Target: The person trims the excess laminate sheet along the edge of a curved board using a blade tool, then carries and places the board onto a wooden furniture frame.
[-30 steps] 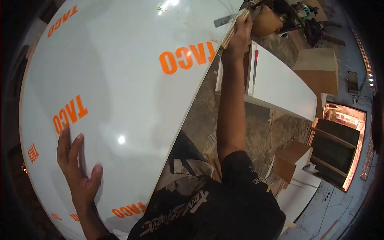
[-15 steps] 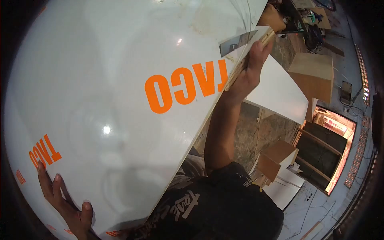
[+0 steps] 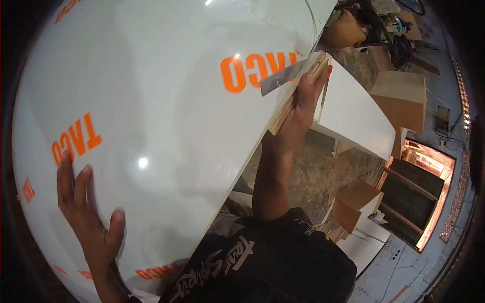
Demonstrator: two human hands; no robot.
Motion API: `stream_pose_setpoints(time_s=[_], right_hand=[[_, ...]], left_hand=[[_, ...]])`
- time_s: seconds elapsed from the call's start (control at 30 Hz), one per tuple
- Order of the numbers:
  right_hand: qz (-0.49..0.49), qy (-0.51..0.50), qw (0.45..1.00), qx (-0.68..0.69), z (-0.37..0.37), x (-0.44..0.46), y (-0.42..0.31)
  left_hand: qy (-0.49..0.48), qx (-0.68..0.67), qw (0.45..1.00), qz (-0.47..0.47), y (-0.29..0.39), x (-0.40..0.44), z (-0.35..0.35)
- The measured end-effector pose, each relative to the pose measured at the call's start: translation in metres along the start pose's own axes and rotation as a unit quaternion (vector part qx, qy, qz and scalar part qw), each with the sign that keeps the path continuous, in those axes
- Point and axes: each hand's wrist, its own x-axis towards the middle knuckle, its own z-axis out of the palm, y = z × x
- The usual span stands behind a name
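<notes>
**Cluttered workshop with a brown floor: a glossy white panel beneath one spread hand, a wooden block in the other**

A worn, patchy brown floor [image 3: 313,161] runs up to a pale grey-blue wall [image 3: 429,113] on the right of the view, where a lit doorway [image 3: 447,202] is partly covered by a dark framed board [image 3: 411,194]. A closed, box-shaped piece in light brown [image 3: 401,96] sits near that wall, and a smaller brown carton-like box [image 3: 353,204] lies below it.

The large, glossy white panel [image 3: 166,116], printed with orange "TACO" lettering [image 3: 76,139], fills the left half of the view; its straight edge slants past the person's black T-shirt with pale lettering [image 3: 268,257].

The left hand [image 3: 91,217] lies open on the panel, its fingers spread and its thumb held apart, the longest fingertips reaching one of the orange prints. The right hand [image 3: 305,101] is closed around a pale wooden block with a layered edge [image 3: 288,108], at the panel's slanting edge. A flat grey metal blade [image 3: 278,81] juts from the block over another orange print; whether it touches the panel cannot be told.

Just beyond the right hand stretches a long white box-like piece [image 3: 358,111], and a red-handled tool [image 3: 330,70] shows partly behind the fingers.
</notes>
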Motion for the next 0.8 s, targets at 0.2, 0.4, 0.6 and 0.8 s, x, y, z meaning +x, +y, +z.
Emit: stream_pose_setpoints(time_s=[0.2,0.4,0.6,0.8], right_hand=[[-0.049,0.030,0.995,-0.083,0.018,-0.056,-0.002],[-0.023,0.021,0.999,0.018,0.023,-0.091,-0.001],[-0.021,0.013,0.999,0.030,0.028,-0.123,-0.005],[-0.008,-0.010,1.000,0.028,0.040,-0.171,-0.014]], left_hand=[[0.019,0.052,0.998,0.011,0.003,-0.009,0.004],[0.083,0.039,0.996,0.014,0.004,-0.017,0.014],[0.128,0.044,0.990,0.033,-0.007,-0.018,0.024],[0.155,0.056,0.984,0.061,-0.014,-0.016,0.031]])
